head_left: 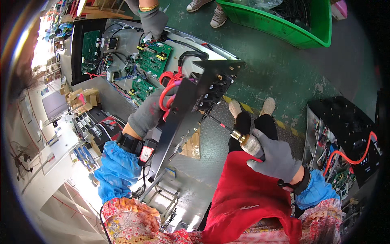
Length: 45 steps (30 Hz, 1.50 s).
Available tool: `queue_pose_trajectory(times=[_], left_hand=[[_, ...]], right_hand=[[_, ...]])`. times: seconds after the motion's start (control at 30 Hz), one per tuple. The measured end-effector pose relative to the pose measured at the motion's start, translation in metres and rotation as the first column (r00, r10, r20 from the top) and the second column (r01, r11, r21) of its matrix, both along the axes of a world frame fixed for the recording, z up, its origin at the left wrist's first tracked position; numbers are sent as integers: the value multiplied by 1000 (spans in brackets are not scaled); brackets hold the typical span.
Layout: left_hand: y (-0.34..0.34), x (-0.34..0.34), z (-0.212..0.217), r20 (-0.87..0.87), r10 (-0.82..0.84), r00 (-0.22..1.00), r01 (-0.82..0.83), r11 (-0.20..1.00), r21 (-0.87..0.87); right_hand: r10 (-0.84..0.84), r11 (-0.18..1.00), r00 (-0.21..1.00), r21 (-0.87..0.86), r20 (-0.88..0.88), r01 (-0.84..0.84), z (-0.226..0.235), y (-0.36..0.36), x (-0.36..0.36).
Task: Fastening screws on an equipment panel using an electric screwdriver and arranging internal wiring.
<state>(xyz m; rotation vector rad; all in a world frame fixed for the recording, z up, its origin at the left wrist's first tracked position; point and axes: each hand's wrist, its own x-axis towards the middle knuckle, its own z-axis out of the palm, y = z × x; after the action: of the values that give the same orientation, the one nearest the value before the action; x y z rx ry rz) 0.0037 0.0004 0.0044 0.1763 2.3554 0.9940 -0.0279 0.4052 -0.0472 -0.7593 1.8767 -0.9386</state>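
Observation:
My left hand (148, 114), in a grey glove, grips a black metal panel (191, 110) and holds it tilted on edge, next to a bundle of red wires (167, 87). My right hand (276, 156), also gloved, is closed on a screwdriver (243, 140) with a clear handle. Its long shaft points up and left, and the tip touches a brass fitting on the panel's face (202, 113). The panel stands at the near end of an open grey chassis (122, 44) holding green circuit boards (153, 57).
Another person's gloved hand (153, 20) reaches into the chassis at the top; their shoes (219, 16) stand beside it. A green bin (284, 20) sits at top right. A black unit with an orange cable (349, 158) lies to the right. Small parts boxes (83, 99) lie left.

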Motion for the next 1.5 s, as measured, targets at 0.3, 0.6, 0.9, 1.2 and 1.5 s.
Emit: queue_pose_trajectory(times=[0.3,0.6,0.9,1.2,1.5], left_hand=[[23,-26,-11,818,233,526,-736,606,301],[18,-20,-42,656,143,741,-563,664,492],[17,-29,-67,711,-66,700,-604,476,639],[21,-29,-90,747,-142,649,-629,452,633],[15,-28,-92,800,-131,586,-648,518,559]], right_hand=[[-17,981,972,193,233,-29,21,-1,0],[0,971,999,240,51,-12,19,0,11],[419,897,903,199,-97,-395,7,43,30],[839,455,203,448,-504,-770,-50,-437,-254],[366,-24,-648,689,-668,-724,-73,-461,-283]])
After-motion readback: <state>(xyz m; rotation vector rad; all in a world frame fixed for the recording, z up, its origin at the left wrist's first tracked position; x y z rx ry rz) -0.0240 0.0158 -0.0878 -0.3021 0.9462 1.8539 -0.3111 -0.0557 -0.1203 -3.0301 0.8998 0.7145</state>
